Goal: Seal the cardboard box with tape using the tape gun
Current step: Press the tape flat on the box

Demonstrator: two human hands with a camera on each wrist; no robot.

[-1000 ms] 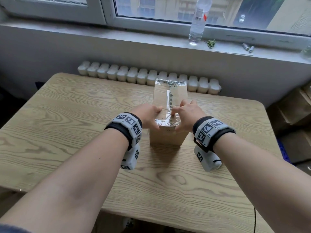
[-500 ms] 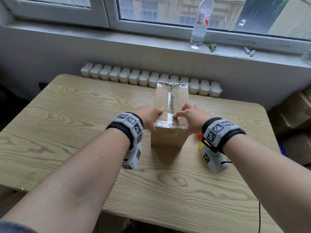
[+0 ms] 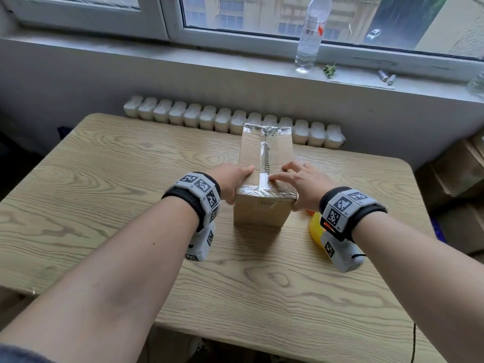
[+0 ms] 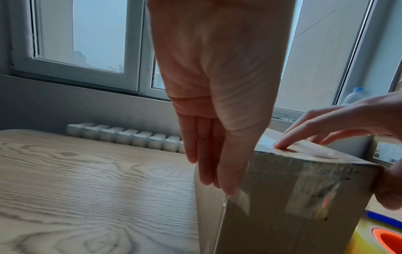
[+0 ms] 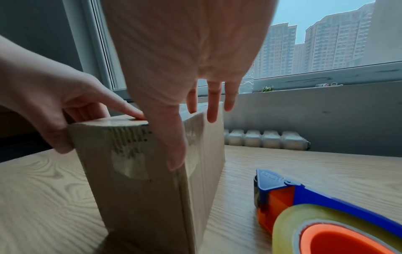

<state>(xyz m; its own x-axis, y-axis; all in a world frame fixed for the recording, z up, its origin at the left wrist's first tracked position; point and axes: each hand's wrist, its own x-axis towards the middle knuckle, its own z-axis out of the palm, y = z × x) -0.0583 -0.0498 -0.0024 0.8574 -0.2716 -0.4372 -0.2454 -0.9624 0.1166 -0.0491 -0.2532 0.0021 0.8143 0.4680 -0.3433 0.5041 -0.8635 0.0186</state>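
Observation:
A tall cardboard box (image 3: 263, 213) stands in the middle of the wooden table (image 3: 117, 205). Clear tape (image 3: 264, 190) runs along its top seam and across its near and far top edges. My left hand (image 3: 231, 179) presses the near left corner: index finger on top, thumb on the near face, other fingers (image 4: 203, 165) straight down the left side. At the near right corner, my right hand (image 3: 301, 183) has its fingers spread on top and its thumb (image 5: 176, 154) down the edge. The blue-and-orange tape gun (image 5: 322, 213) lies on the table right of the box (image 5: 135, 197).
A clear plastic bottle (image 3: 309, 35) and small items stand on the windowsill beyond the table. A white radiator (image 3: 222, 120) runs behind the far table edge. Stacked cardboard (image 3: 458, 176) sits on the floor to the right. Bare tabletop lies left of the box.
Both hands have slid apart from the middle of the near top edge to the box's near corners, smoothing the tape. The tape gun now shows beneath my right wrist.

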